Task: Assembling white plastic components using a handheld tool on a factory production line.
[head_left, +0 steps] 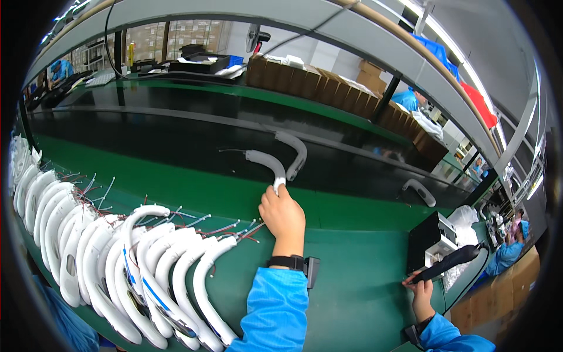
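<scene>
My left hand (pixel 284 218) reaches forward and grips the near end of a white curved plastic part (pixel 267 164) that lies on the edge of the black conveyor belt (pixel 176 138). A thin wire trails from the part's far end. A second curved part (pixel 297 151) lies just behind it on the belt. My right hand (pixel 421 296), low at the right, holds a black handheld tool (pixel 448 263) with a cable, above the green table (pixel 352 287). A black wristband sits on my left wrist.
Several white curved parts (pixel 117 258) with red and white wires lie in a row along the table's left. Another curved part (pixel 420 191) rides the belt at right. A black box (pixel 425 237) stands near the tool. Cardboard boxes (pixel 305 79) and people in blue sit beyond.
</scene>
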Motion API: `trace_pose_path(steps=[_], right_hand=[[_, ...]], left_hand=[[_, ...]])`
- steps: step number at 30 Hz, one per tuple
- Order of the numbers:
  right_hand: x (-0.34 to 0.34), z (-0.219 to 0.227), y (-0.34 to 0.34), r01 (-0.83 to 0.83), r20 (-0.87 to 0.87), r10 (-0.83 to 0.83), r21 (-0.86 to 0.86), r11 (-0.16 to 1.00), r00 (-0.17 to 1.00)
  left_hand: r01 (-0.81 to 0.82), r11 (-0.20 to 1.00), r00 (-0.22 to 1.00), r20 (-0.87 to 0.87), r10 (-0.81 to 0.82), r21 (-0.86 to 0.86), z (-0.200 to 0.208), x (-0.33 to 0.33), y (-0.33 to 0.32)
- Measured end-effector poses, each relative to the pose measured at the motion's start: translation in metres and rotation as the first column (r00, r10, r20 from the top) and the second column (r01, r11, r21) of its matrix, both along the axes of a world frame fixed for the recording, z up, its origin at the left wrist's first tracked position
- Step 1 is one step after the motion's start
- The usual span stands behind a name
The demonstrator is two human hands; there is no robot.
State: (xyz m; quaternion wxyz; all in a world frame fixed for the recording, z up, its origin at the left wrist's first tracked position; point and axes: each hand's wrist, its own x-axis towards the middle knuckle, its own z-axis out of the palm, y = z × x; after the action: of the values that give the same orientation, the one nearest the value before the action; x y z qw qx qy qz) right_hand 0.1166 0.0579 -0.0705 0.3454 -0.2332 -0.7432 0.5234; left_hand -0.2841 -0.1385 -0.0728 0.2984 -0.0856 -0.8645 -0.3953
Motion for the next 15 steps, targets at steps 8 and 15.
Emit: trace_pose_path(steps=[8,15], right_hand=[[0.023,0.026,-0.022,-0.203,0.599,-0.279,0.611,0.765,0.751],[0.041,0.051,-0.04,-0.382,0.637,-0.329,0.719,0.581,0.698]], left_hand=[[0.12,0.993,0.97,0.212,-0.12,0.013,0.004,0.005,0.002],[0.258,0.91,0.966,-0.113,-0.233,0.326,0.015,0.009,0.014]])
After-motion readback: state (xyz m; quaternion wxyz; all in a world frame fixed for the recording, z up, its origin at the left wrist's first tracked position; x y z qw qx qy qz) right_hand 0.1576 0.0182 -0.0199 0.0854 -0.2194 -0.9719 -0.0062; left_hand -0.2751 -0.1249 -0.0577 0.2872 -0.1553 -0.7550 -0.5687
